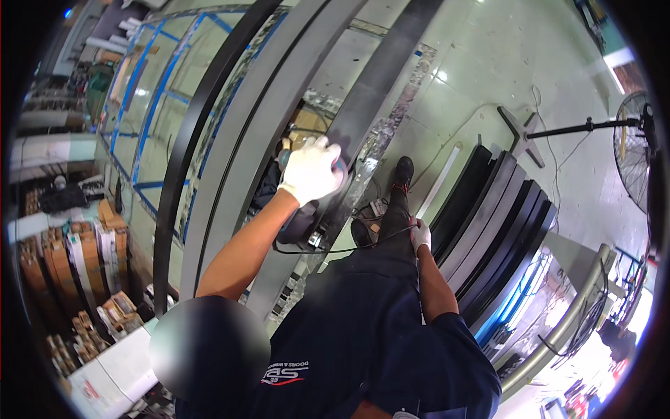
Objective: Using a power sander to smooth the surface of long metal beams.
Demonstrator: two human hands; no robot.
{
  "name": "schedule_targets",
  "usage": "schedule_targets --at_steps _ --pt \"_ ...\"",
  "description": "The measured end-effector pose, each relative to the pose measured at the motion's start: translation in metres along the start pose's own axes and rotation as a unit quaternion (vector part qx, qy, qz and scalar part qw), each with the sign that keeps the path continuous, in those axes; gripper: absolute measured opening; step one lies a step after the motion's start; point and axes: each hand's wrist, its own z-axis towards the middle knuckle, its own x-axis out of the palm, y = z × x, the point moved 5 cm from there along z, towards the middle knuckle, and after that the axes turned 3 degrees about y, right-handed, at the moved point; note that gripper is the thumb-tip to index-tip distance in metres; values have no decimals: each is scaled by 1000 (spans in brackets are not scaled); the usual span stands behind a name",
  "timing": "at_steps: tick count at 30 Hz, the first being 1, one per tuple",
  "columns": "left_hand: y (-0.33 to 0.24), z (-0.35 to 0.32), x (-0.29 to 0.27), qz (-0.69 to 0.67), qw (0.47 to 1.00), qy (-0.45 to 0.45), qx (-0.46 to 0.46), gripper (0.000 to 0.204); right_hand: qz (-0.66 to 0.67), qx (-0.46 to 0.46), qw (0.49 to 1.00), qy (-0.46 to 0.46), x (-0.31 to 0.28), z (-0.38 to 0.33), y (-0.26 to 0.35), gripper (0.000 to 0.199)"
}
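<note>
My left hand (313, 172), in a white glove, is closed over the top of a teal-and-black power tool (340, 170) that looks like a hand sander. The hand covers most of its body. Under and beside it runs a dark grey metal profile (380, 84), lying lengthwise on a worn work stand. A black cord (335, 251) curves from near the tool across my body to the right. My right hand (420, 234), also gloved, is beside my thigh with its fingers closed round the cord.
Long grey profiles (269, 119) and a black profile (199, 119) lie left of the tool. Several black and grey profiles (481, 223) are stacked at right. A blue frame (157, 91) stands far left, above boxed stock (66, 258). A fan (631, 150) is far right; cables cross the floor.
</note>
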Motion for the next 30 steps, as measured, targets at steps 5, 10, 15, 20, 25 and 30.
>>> schedule_targets --at_steps 5,10,15,20,25,30 --pt "-16 161 -9 1 998 56 10 21 60 30 998 -2 -15 54 -13 65" --pt "-43 341 -4 14 997 61 36 26 310 41 949 -38 -34 117 -31 61" --pt "-35 480 -10 47 995 85 -34 31 283 66 955 -50 -75 135 29 60" --pt "-31 602 -19 71 991 99 -61 36 282 131 950 -4 -98 164 54 57" --pt "-64 713 -20 32 994 91 -50 37 301 91 946 -75 -113 218 24 42" --pt "-47 747 -22 63 993 86 -56 39 530 118 839 -49 -96 240 83 34"
